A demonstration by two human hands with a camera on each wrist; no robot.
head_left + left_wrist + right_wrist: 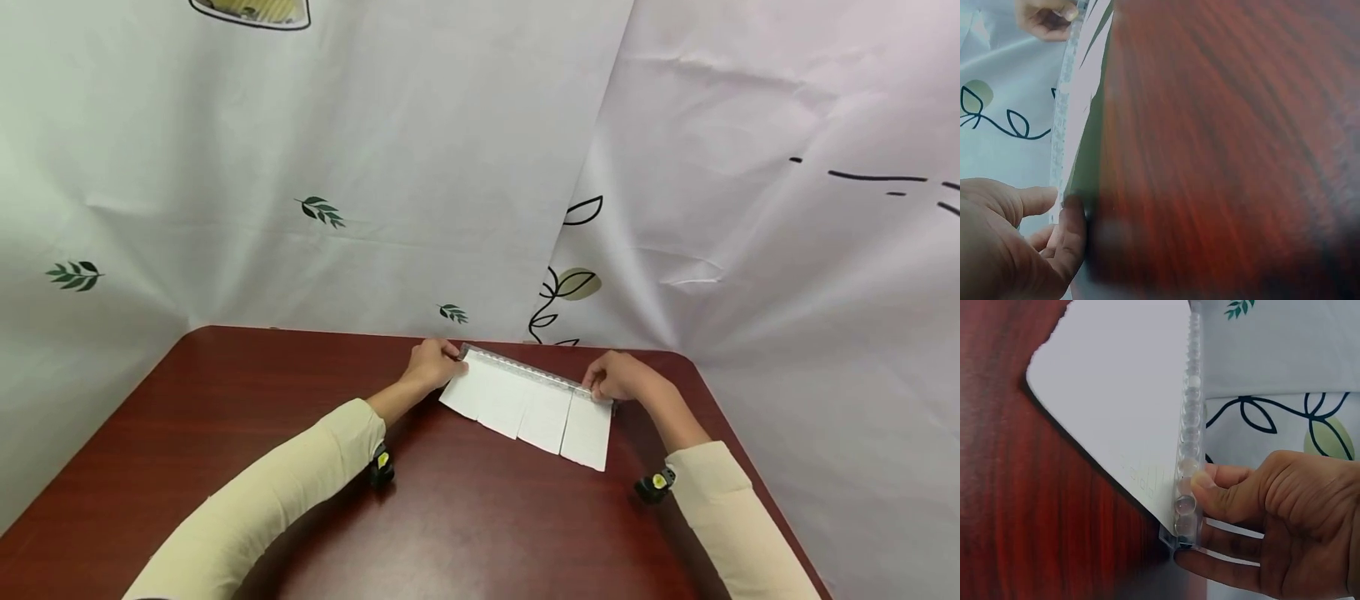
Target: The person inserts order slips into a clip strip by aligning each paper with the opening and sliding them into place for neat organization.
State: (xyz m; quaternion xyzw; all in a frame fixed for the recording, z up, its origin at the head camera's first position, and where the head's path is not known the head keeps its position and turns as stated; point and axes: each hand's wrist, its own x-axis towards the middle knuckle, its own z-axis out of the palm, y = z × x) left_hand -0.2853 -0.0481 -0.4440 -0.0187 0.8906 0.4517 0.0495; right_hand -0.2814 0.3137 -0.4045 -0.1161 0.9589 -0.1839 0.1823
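Observation:
A long clear plastic strip (1190,419) with a row of rounded bumps is held up by both hands near the table's back edge. Below it hang several white paper pieces (543,410) side by side, slit apart, with uneven lower edges. My left hand (433,364) pinches the strip's left end between thumb and finger, and in the left wrist view its fingertips (1072,215) overlap the paper's corner. At the opposite end my right hand (618,377) grips the strip, thumb (1213,494) on the bumps and other fingers behind. Faint marks show on the paper near this end.
The dark red wooden table (450,517) lies under the arms. White curtains (420,167) with printed leaves hang right behind its back edge and along the right side. A small black device (381,468) is worn at the left wrist, another (655,485) at the right.

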